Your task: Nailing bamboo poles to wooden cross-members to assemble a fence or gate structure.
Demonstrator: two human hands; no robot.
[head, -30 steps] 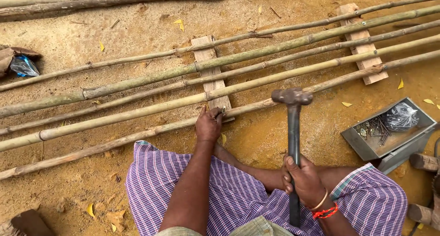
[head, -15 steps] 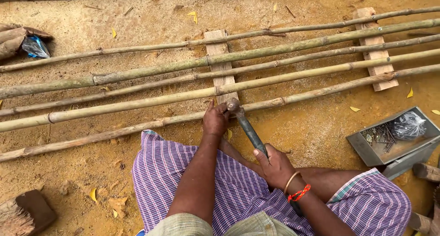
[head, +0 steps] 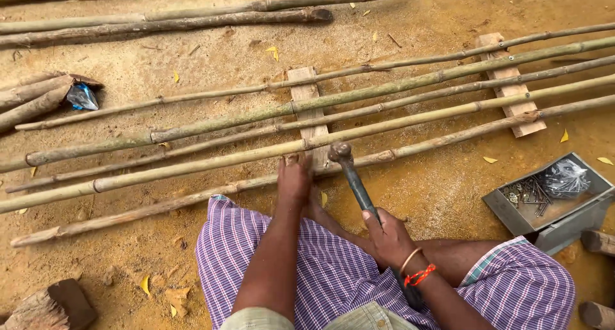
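While the left hand [head: 294,176] presses flat-fingered against the bamboo [head: 192,165] where it crosses the plank [head: 306,106], the right hand [head: 389,237] is clamped around the handle of a hammer [head: 351,176]. The hammer has a dark metal head, rounded and worn, and a dark shaft that slants from the right fist up and left to the pole. Its head sits on or just above the bamboo, right beside the left fingertips; whether it touches cannot be told. The left fingers seem pinched at the pole, but whether they hold anything is too small to see.

Five long bamboo poles, green-yellow with dark nodes, lie side by side across two pale wooden planks; the second plank [head: 512,86] is well to the right. The person sits cross-legged on bare sandy earth in a purple checked cloth [head: 320,272], an orange thread and a bangle on the right wrist.

Near the right knee stands a grey metal tray [head: 512,211] holding nails [head: 532,192] and a crumpled plastic bag. More poles and rough logs [head: 160,22] lie along the top edge, a blue scrap [head: 82,97] sits at left, a wood block [head: 54,304] lies at lower left, and yellow leaves dot the ground.
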